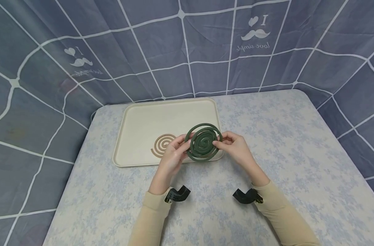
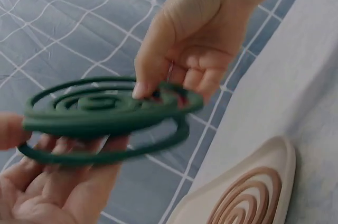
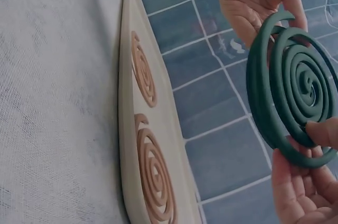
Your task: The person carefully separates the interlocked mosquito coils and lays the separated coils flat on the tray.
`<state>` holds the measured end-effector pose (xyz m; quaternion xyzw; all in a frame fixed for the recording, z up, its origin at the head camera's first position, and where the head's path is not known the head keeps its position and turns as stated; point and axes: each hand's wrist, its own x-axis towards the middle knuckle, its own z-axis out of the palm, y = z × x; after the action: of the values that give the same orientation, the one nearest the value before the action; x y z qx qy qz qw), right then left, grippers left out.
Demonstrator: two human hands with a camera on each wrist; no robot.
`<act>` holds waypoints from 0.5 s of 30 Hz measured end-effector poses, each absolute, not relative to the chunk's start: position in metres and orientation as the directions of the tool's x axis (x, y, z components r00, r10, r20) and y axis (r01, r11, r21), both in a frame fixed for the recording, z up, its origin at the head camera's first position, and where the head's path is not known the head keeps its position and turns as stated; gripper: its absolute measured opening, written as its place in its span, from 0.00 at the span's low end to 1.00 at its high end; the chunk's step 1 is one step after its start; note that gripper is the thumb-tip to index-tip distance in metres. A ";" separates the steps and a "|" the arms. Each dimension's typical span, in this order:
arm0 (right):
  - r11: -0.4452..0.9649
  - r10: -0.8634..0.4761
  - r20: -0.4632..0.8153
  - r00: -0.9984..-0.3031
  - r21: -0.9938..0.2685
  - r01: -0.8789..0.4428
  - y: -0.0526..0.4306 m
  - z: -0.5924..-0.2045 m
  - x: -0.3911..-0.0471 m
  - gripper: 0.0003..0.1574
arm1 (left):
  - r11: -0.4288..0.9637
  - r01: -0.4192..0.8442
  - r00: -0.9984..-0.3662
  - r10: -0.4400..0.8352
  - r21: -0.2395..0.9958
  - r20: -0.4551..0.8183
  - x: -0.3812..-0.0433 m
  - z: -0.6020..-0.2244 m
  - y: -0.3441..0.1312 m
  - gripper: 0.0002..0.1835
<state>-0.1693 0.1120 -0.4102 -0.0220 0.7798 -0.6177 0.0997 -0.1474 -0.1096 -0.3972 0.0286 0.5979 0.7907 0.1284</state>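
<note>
In front of the body, both hands hold a pair of dark green mosquito coils (image 1: 204,143), one nested against the other. Their outer rings stand apart, while the inner turns lie close together. My left hand (image 1: 174,153) pinches the left rim between thumb and fingers. At the opposite rim, my right hand (image 1: 237,147) grips with its thumb on the near face and fingers behind. The left wrist view shows the green coils (image 2: 100,123) nearly edge-on and blurred. A brown coil (image 1: 164,145) lies below on the tray, partly covered by the left hand.
A cream rectangular tray (image 1: 171,114) rests on the table with a pale blue floral cover (image 1: 282,147). From the right wrist, a second brown coil (image 3: 142,71) shows on the tray beside the first. Blue-grey checked curtains (image 1: 211,41) hang around the table's back and sides.
</note>
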 end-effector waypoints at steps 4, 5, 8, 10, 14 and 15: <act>0.229 -0.160 -0.089 -0.983 -0.972 0.050 0.110 -0.409 -0.170 0.16 | -0.206 -0.179 -0.952 0.281 0.962 -0.117 -0.148 -0.398 -0.114 0.19; 0.225 -0.166 -0.087 -0.982 -0.973 0.048 0.110 -0.409 -0.171 0.16 | -0.201 -0.182 -0.949 0.294 0.963 -0.118 -0.148 -0.399 -0.115 0.18; 0.226 -0.186 -0.084 -0.979 -0.973 0.041 0.110 -0.408 -0.171 0.14 | -0.198 -0.193 -0.938 0.325 0.961 -0.122 -0.149 -0.400 -0.120 0.14; 0.244 -0.196 -0.087 -0.977 -0.969 0.037 0.110 -0.407 -0.171 0.14 | -0.203 -0.203 -0.933 0.338 0.958 -0.127 -0.150 -0.400 -0.122 0.13; 0.328 -0.200 -0.074 -0.977 -0.945 0.005 0.110 -0.404 -0.170 0.13 | -0.166 -0.212 -0.924 0.356 0.963 -0.142 -0.150 -0.399 -0.123 0.12; 0.343 -0.204 -0.065 -0.977 -0.939 -0.009 0.110 -0.403 -0.170 0.13 | -0.144 -0.214 -0.920 0.361 0.966 -0.150 -0.151 -0.400 -0.122 0.12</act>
<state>-0.1699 0.1105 -0.4032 -0.0652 0.8150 -0.5694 0.0854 -0.1507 -0.1224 -0.3996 0.0588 0.6256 0.7541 0.1908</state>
